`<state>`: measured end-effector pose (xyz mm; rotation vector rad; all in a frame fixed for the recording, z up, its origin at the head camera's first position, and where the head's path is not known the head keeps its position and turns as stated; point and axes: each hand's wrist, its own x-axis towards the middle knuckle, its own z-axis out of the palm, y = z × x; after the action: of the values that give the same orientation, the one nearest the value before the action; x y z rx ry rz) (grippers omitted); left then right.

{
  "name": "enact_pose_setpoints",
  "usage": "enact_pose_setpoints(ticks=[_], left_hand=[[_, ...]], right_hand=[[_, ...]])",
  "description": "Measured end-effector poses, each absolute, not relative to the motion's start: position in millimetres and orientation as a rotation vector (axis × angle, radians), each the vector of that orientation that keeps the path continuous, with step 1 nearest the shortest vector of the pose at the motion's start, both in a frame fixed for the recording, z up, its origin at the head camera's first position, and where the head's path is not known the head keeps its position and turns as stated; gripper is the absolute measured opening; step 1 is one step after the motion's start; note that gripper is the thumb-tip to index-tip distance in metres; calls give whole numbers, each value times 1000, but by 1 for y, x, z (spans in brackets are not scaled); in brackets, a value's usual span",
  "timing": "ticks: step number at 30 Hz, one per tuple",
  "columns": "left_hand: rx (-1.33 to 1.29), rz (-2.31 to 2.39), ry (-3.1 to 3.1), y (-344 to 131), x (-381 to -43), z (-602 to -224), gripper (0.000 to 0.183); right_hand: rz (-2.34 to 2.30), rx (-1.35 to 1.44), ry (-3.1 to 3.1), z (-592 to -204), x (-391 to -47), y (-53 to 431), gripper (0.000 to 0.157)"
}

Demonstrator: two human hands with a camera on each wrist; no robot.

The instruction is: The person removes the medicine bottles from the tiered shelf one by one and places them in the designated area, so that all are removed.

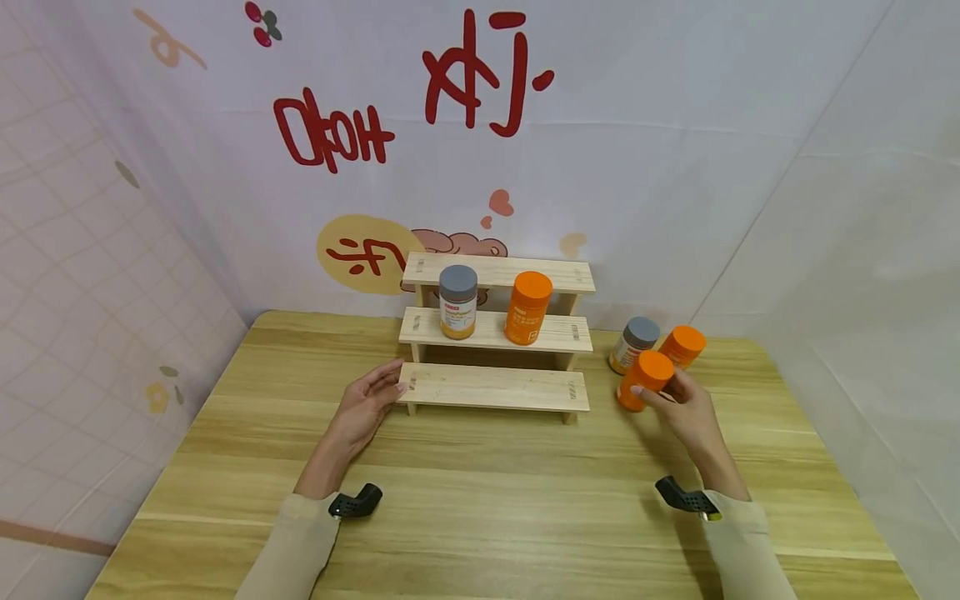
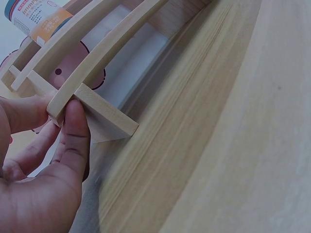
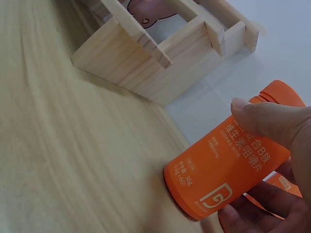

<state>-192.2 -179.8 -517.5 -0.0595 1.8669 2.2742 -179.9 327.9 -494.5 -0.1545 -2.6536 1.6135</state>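
The fingers [image 3: 277, 201] of my right hand [image 1: 688, 410] are clamped on an orange bottle [image 1: 645, 379], right of the wooden rack [image 1: 491, 331], near a grey-capped bottle [image 1: 634, 344] and a second orange bottle [image 1: 684, 343]. My left hand [image 1: 363, 412] pinches the lowest shelf's [image 1: 491, 387] left end. I judge this the pick-up step, though I can't quite tell whether the base touches the surface [image 1: 487, 500]; the next move calls for a firm grip, clear of the neighbours.

Capped orange bottle [image 1: 643, 382]; three-tier wooden rack [image 1: 491, 329] nearby
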Motion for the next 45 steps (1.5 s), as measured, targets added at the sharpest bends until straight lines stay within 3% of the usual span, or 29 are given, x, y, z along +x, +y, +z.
enact_pose_setpoints(ticks=[14, 45], left_hand=[[-61, 2271, 1865, -180, -193, -518, 58], [-93, 2243, 1892, -180, -192, -517, 58]], right_hand=[[1591, -176, -2678, -499, -180, 330, 67], [1426, 40, -2574, -435, -175, 305, 74]])
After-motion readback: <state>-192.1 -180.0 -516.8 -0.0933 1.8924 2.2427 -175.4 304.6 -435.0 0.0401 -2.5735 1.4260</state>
